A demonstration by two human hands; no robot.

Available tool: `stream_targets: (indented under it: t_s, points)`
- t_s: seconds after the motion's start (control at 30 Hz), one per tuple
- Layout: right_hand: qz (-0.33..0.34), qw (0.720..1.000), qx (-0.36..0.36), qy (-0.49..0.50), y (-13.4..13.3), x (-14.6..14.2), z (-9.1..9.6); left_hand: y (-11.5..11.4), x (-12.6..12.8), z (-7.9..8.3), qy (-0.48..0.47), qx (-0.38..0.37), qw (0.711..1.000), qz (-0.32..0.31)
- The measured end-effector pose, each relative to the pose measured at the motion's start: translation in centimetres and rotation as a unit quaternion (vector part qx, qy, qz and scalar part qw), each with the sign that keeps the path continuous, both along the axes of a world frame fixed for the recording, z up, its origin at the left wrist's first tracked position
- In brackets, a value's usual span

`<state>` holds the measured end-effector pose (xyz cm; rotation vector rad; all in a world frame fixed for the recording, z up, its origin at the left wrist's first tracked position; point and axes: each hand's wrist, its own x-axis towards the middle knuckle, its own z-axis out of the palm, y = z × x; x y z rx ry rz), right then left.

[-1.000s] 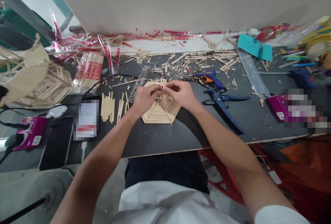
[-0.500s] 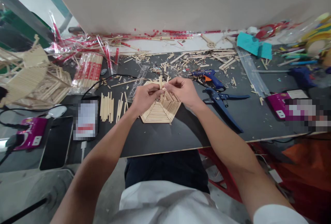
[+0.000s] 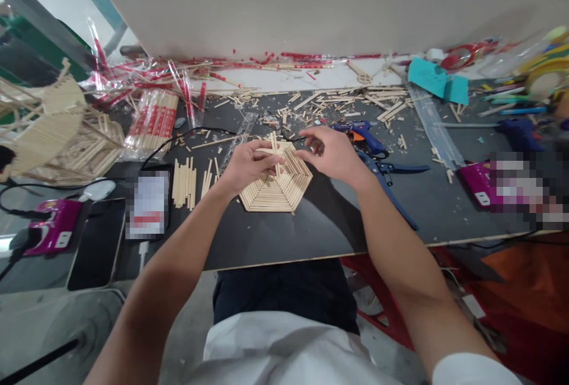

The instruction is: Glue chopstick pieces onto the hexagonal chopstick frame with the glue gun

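Observation:
An eight-sided panel point(image 3: 272, 200) built from thin wooden sticks lies on the dark table in front of me. Over its far left part, my left hand point(image 3: 249, 165) pinches a few short wooden sticks point(image 3: 274, 143), which cross one another; its fingers hide where they meet. My right hand point(image 3: 334, 155) is at the panel's right edge, fingers apart and curved, with nothing seen in it. Just beyond that hand lie a blue glue gun point(image 3: 362, 134) and blue-handled cutters point(image 3: 393, 195), partly covered by my right wrist.
Cut sticks point(image 3: 184, 184) lie left of the panel, near a phone point(image 3: 147, 204) with a charging cable. A stick-built model point(image 3: 62, 130) stands far left. Stick offcuts point(image 3: 311, 100) litter the back. Purple power strips point(image 3: 478, 186) sit at both sides; a second glue gun point(image 3: 520, 134) lies right.
My right hand has let go of the sticks and moved right, its fingers opening. My left hand stays almost in place, still pinching the sticks, which now show as a cross.

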<state>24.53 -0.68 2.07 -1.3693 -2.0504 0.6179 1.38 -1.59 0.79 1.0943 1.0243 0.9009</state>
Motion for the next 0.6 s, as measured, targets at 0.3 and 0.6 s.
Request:
stream_targets:
  t_s: [0.3,0.6]
  points:
    - [0.169,0.977,0.002,0.130,-1.4,-2.6,-0.6,0.1,-0.4,0.3,-0.053,-0.001,0.997,-0.055]
    - [0.165,0.978,-0.008,0.128,-0.3,-2.0,-1.5,0.3,-0.7,0.7,-0.018,-0.010,0.999,-0.027]
